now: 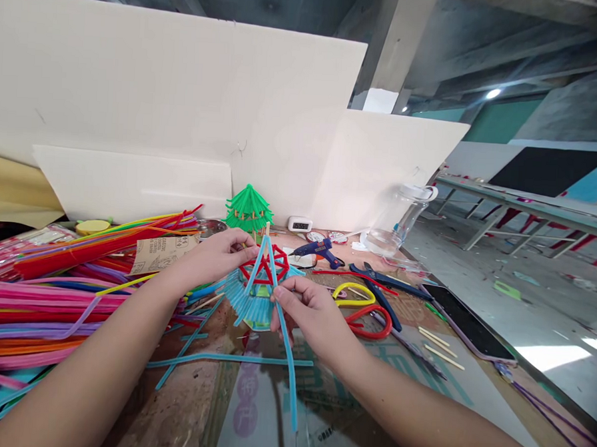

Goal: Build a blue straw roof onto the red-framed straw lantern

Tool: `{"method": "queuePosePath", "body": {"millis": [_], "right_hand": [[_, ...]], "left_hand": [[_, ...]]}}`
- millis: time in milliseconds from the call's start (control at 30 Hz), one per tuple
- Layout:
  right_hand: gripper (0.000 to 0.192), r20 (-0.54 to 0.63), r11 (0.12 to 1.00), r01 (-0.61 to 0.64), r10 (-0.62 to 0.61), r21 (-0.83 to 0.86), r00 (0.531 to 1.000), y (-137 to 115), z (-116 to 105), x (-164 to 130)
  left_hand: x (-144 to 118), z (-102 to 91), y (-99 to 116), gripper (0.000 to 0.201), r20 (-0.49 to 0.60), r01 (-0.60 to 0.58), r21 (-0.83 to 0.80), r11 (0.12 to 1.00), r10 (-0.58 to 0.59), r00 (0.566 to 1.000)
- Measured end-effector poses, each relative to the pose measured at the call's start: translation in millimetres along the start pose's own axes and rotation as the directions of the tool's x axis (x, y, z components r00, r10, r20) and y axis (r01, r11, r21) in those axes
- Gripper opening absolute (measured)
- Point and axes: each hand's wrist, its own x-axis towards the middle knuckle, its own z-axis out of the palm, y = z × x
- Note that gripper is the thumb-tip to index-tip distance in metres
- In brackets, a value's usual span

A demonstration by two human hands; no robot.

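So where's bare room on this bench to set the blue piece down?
Bare patch nearest the camera, between the forearms, under the loose blue pipe cleaner. Another between the scissors and the phone, apart from a few sticks. Crowded: the pipe-cleaner pile on the left.

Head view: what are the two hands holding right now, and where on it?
Both hold the blue pipe-cleaner roof model: left hand at its upper left edge, right hand pinching a blue pipe cleaner at its right side.

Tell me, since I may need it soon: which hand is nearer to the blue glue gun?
Right. The right hand sits just below the blue glue gun, pinching a blue pipe cleaner; the left hand lies farther left, across the blue and red model.
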Motion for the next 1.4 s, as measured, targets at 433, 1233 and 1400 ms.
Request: {"method": "queuePosePath", "body": {"millis": [433,1233,1400], "right_hand": [[0.028,0.005,0.992,0.039,-0.038,-0.120,0.999,1,-4,3],[0.025,-0.019,0.978,0.054,-0.059,-0.201,0.998,-2,-3,3],[0.024,-0.027,0.979,0.051,-0.058,-0.199,0.998,-2,-3,3]], "left_hand": [[-4,-6.8,16,0.040,-0.221,-0.073,-0.033,0.997,0.064,0.973],[-6,2.2,27,0.043,-0.166,-0.028,-0.028,0.999,0.023,0.986],[-6,1.3,26,0.042,-0.175,-0.022,-0.037,0.999,0.015,0.984]]}}
